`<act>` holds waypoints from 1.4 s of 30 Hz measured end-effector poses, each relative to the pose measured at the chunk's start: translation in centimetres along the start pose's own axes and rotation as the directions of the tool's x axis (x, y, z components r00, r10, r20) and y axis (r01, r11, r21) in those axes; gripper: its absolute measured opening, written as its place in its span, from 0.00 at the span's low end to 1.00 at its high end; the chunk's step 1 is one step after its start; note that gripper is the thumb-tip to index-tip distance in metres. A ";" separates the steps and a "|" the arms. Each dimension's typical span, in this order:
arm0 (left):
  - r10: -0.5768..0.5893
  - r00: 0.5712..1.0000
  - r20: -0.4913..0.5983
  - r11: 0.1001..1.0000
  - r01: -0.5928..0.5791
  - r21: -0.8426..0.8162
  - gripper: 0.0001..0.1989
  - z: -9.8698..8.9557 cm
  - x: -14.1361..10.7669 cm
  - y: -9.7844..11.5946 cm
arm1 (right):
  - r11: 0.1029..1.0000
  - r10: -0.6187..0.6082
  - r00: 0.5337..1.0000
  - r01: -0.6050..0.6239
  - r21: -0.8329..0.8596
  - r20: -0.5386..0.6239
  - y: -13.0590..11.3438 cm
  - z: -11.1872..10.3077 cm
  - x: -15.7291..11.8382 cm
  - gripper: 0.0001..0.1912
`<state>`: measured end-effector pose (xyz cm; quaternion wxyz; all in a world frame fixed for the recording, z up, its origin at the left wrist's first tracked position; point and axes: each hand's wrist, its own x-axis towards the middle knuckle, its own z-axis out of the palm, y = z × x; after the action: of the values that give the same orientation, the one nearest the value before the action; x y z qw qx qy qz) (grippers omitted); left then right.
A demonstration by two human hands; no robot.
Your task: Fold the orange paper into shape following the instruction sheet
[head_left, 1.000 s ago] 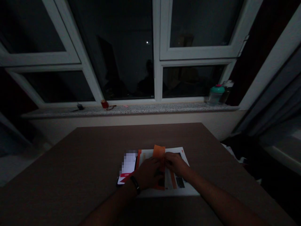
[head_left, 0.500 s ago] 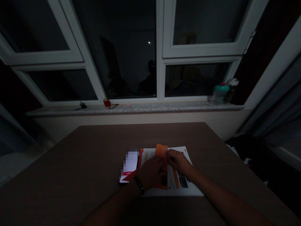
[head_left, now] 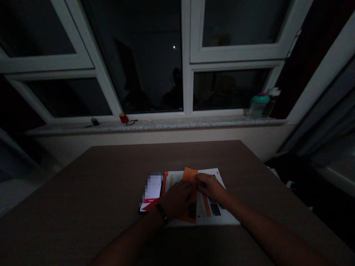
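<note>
An orange printed sheet [head_left: 190, 174] lies over an open magazine [head_left: 220, 218] on the table. My left hand [head_left: 177, 197], with a dark band at the wrist, rests palm down across the sheet, its fingers stretched out and slightly bent. At the sheet's right edge, my right hand [head_left: 209, 186] has its fingers closed in a pinch on the paper. Both hands almost meet, and they cover the middle of the sheet. Left of the magazine is a phone [head_left: 152, 188] with a lit screen, partly blurred out. A red pointed piece [head_left: 152, 204] overlaps its lower part.
The brown table [head_left: 111, 177] reaches toward a granite windowsill [head_left: 172, 125]. On the sill stand a shaker bottle with a teal lid [head_left: 260, 105], a small red jar [head_left: 123, 118] and a small dark object [head_left: 94, 121]. The room is dim.
The view has tilted slightly, so everything sits a little higher in the picture. The hands hold nearly the same place on the orange sheet, with the right hand slightly further left.
</note>
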<state>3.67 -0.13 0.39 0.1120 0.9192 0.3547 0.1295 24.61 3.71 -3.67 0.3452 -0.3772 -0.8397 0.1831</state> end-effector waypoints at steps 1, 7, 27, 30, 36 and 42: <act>-0.006 1.000 -0.002 1.000 0.006 0.005 0.11 0.1 0.0 0.0 | 0.999 0.024 0.999 -0.025 -0.023 -0.033 0.1 0.0 0.2 0.09; -0.002 0.999 -0.050 1.000 0.002 -0.008 0.18 0.7 -0.1 -0.3 | 0.999 -0.005 0.999 0.003 -0.033 -0.044 0.1 -0.2 -0.2 0.08; -0.011 1.000 -0.005 1.000 0.011 0.014 0.16 0.2 -0.2 0.5 | 0.986 -0.169 0.984 0.168 0.008 0.064 0.0 -0.2 -0.8 0.09; -0.015 1.000 -0.002 1.000 0.015 0.015 0.14 0.4 0.0 0.3 | 0.987 -0.156 0.987 0.157 -0.024 0.040 0.1 -0.2 -0.4 0.09; 0.001 0.999 -0.053 1.000 -0.001 0.002 0.21 0.8 -0.3 0.0 | 0.995 -0.015 0.998 0.008 -0.095 -0.068 0.4 -0.2 0.0 0.08; 0.009 1.000 0.015 1.000 -0.009 -0.014 0.23 0.4 -0.5 0.1 | 0.986 -0.164 0.986 0.165 -0.023 0.042 0.0 -0.4 -0.9 0.07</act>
<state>3.48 -0.56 -0.06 0.1205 0.9210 0.3486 0.1253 25.30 3.03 -3.78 0.3374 -0.3073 -0.8770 0.1505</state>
